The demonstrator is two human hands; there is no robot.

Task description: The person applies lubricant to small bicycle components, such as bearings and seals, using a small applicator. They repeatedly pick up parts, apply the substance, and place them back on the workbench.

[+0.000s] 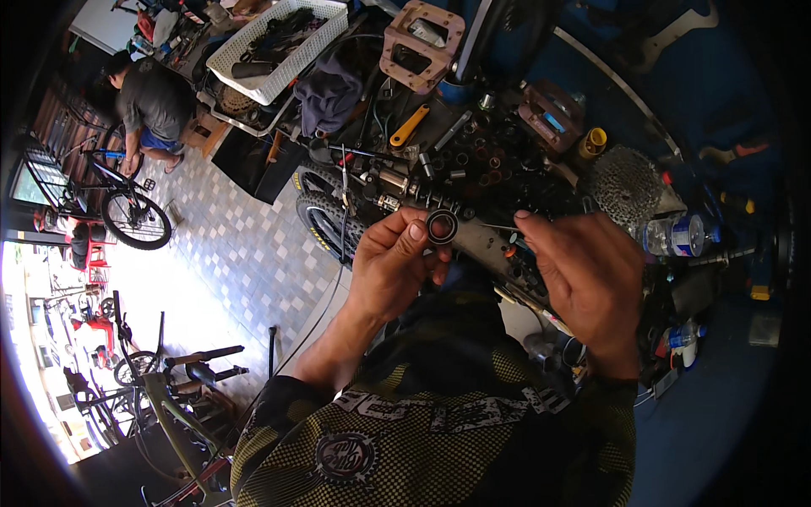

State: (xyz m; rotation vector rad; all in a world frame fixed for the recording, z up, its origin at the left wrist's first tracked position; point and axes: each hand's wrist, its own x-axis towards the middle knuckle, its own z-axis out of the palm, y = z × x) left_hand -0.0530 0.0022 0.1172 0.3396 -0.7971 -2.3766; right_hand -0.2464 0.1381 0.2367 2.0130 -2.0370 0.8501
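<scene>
Pinched between the thumb and fingers of my left hand (pixel 395 258) is a small round bearing (pixel 443 240), its ring facing up. My right hand (pixel 587 270) is closed around a thin metal pick (pixel 500 226), whose handle is hidden in the fingers. The pick points left toward the bearing, with a gap between its tip and the ring. Both hands are over a cluttered workbench (pixel 486 245) with metal parts and several loose rings (pixel 492 160) on it.
Beyond the hands lie an orange-yellow tool (pixel 410 127), a white basket (pixel 334 19) and a brown slotted stand (pixel 422 42). To the right are a sprocket cassette (pixel 625 186) and a plastic bottle (pixel 676 235). At far left a person (pixel 156 97) bends by a bicycle (pixel 135 218).
</scene>
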